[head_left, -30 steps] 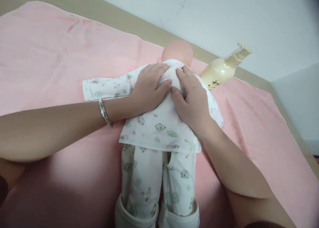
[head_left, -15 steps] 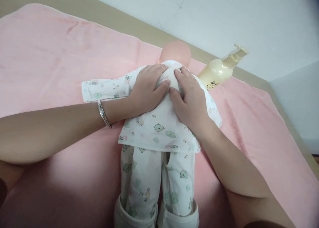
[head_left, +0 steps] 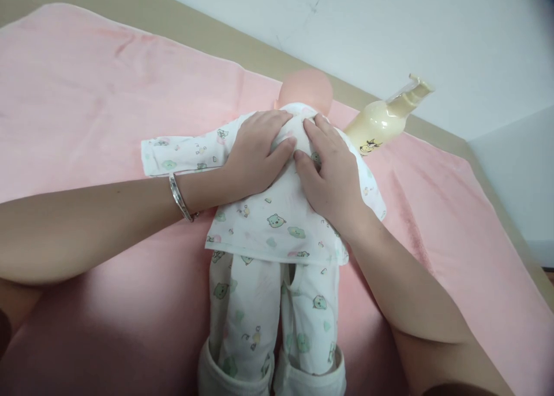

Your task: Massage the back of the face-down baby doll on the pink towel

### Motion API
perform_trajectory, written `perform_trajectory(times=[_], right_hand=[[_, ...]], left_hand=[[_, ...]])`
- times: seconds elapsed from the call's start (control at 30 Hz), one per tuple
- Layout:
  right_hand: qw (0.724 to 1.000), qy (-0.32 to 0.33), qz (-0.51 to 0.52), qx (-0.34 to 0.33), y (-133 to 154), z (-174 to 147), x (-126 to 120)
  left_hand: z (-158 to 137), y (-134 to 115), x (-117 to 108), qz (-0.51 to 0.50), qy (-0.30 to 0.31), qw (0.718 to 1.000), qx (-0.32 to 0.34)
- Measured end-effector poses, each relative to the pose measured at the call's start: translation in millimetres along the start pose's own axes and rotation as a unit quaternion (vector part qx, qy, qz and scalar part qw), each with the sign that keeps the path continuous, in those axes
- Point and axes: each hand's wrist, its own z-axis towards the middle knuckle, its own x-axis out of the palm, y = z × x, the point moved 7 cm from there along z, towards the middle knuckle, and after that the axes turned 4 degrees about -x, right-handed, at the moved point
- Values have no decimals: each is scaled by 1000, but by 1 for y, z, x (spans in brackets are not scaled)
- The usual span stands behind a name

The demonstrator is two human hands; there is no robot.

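Observation:
A baby doll lies with its back up and its bald head pointing away from me. It wears a white printed top and matching trousers with turned-up cuffs. My left hand rests flat on the left side of its upper back, fingers stretched toward the neck. On the right side of the back lies my right hand, its fingers spread over the cloth. The two thumbs are close together near the middle of the back. The doll's left-side sleeve stretches outward; its face is hidden.
A pale yellow pump bottle stands just right of the doll's head. Beneath everything spreads a pink blanket on a beige surface. A white wall rises behind the far edge.

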Motion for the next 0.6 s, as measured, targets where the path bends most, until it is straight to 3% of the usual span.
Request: perform_trajectory(times=[0.23,0.6], right_hand=[[1000,-15,-8,-3,0,-1,0],[998,-13,-7,-67,-1,-2,2]], left_hand=[[0,1,1,9,3,1000,5],[1,2,1,-20,-15,1000,9]])
